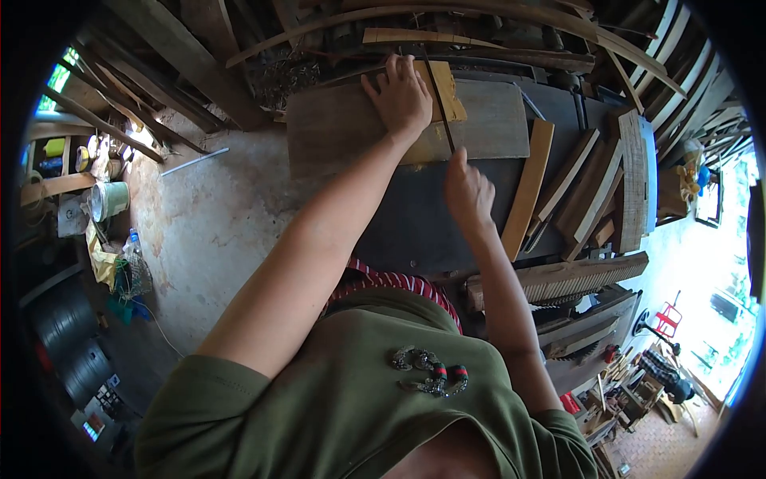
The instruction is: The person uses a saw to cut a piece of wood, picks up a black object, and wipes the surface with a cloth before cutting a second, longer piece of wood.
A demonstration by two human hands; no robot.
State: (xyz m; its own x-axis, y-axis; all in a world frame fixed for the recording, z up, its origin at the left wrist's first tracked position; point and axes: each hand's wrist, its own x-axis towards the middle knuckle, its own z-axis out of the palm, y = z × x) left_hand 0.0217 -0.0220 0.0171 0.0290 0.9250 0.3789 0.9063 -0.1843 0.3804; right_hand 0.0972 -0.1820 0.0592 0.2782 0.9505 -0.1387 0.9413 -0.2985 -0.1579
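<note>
The left hand (403,104) lies palm down with its fingers spread on a wide board (343,136), its right side next to the left edge of a light wood piece (452,92) that sits on the same board. The right hand (469,191) is closed around the near end of a thin dark tool (447,128); the grip itself is hidden by the fingers. From there the tool runs away from the body, crossing the light wood piece just right of the left hand.

The board's near edge passes just beyond the right hand, which is over the dark tabletop (407,215). To its left and toward the body, the tabletop's surface gives it room. On its right the space is tighter: a yellowish strip (531,188) lies near, slanting past the board's right end, and loose wood lengths (586,191) crowd farther right. Well left of both hands, beyond the board's left edge, the floor (223,207) opens out.
</note>
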